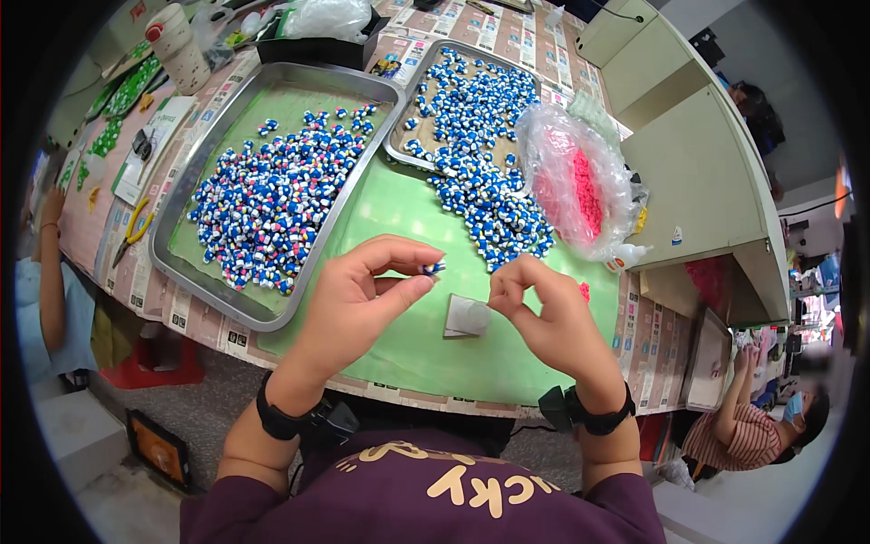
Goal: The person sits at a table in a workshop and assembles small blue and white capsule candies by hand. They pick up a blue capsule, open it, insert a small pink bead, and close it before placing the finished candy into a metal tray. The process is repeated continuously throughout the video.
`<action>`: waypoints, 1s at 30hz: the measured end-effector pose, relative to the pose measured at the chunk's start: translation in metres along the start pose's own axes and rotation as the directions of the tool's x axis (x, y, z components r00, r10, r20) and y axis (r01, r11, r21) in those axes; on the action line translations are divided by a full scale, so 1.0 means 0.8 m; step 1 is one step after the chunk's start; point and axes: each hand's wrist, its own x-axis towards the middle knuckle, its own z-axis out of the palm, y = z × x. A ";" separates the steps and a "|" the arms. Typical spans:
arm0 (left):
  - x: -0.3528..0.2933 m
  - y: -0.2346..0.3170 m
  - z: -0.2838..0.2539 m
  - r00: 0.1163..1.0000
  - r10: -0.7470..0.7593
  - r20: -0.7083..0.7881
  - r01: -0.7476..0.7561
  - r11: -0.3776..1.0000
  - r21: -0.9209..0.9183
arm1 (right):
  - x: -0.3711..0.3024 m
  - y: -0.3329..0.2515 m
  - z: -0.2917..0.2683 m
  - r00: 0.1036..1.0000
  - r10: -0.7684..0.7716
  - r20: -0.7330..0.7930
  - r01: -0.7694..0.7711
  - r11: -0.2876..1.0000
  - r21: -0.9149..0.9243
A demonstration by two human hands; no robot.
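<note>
Between the thumb and forefinger of my left hand (358, 295) is a small blue and white piece (434, 268), held over the green mat (399, 358). My right hand (553, 313) is closed in a pinch just to the right; whatever its fingertips hold is too small to make out. Below and between the hands lies a small grey square pad (466, 317) with a rounded, shiny patch on it. A loose heap of blue and white pieces (494, 213) spreads beyond my hands. Bright pink bits (584, 291) lie beside my right hand.
Metal trays of such pieces stand at left (313, 308) and far centre (396, 150). At right are a plastic bag of pink bits (544, 145), a white squeeze bottle (627, 257) and a cabinet (698, 172). Yellow-handled pliers (136, 225) lie left. Other people sit at both sides.
</note>
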 end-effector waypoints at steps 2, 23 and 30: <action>0.005 -0.001 0.003 0.999 -0.018 0.039 0.021 0.995 -0.095 | 0.000 -0.011 -0.003 0.998 -0.020 -0.066 0.028 0.992 0.126; 0.002 0.008 0.054 0.940 0.337 -0.054 -0.332 0.939 0.090 | 0.003 -0.029 0.025 0.898 -0.164 -0.408 0.253 0.952 0.174; 0.006 0.007 0.024 0.895 0.434 0.104 -0.446 0.857 0.258 | -0.005 -0.015 -0.002 0.969 0.062 -0.241 0.050 0.902 0.430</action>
